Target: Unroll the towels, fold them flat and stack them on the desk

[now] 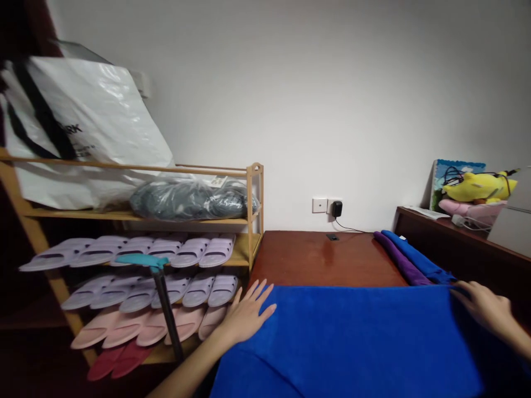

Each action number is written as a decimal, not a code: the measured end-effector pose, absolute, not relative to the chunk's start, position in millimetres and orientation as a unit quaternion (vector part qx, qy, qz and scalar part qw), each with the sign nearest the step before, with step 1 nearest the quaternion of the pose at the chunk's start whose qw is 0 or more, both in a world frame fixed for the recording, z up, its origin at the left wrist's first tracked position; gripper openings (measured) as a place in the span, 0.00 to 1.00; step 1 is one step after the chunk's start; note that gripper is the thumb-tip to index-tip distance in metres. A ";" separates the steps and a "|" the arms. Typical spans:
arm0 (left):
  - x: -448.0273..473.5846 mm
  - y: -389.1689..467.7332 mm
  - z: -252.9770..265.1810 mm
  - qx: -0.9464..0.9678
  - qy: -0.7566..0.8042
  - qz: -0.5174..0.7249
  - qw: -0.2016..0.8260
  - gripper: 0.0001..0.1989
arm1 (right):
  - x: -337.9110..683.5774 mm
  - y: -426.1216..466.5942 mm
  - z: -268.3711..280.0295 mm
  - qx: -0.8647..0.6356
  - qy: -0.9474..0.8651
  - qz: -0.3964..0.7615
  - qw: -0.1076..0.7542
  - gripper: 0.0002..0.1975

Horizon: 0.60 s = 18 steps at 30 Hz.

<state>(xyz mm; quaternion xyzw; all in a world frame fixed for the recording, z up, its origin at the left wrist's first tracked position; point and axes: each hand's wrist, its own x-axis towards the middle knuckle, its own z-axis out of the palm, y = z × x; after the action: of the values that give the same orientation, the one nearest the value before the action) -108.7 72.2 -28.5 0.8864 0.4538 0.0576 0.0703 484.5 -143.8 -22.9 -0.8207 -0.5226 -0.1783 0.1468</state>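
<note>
A large blue cloth (357,337), towel-like, lies spread over the near part of the reddish-brown wooden table (307,254). On its far left corner rests my left hand (251,312), fingers spread and stretched out. My right hand (485,304) is at the far right corner, its fingers bent and pinching the cloth's edge. A few shallow creases run across the lower left of the cloth. Beyond my right hand, a folded purple cloth (402,260) and another folded blue cloth (418,257) lie side by side along the table's right side.
Left of the table stands a wooden rack (249,221) with several slippers (186,251), a plastic-wrapped bundle (191,199) and a white bag (91,110). A turquoise-topped pole (166,304) stands before it. A black plug (337,208) sits in the wall; a yellow plush toy (477,187) is right.
</note>
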 end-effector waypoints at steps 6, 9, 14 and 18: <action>-118.0 95.4 -24.7 0.858 0.510 0.040 0.047 0.32 | 445.2 -45.1 -60.3 -0.795 -0.572 -0.173 0.099 0.22; -125.2 100.9 -26.9 0.853 0.518 0.036 0.051 0.32 | 444.7 -43.7 -73.1 -0.789 -0.588 -0.146 0.104 0.24; -131.8 107.2 -33.6 0.853 0.513 0.052 0.078 0.32 | 469.2 -66.6 -87.8 -0.816 -0.559 -0.081 0.122 0.28; -131.6 109.1 -34.7 0.852 0.511 0.056 0.096 0.31 | 493.1 -68.9 -94.9 -0.842 -0.520 -0.059 0.133 0.30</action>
<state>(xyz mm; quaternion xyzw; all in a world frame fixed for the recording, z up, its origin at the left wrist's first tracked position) -131.6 109.1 -34.7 0.8524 0.5109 0.0564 0.0962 493.1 -68.9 -94.9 -0.8417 -0.5199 -0.0592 0.1332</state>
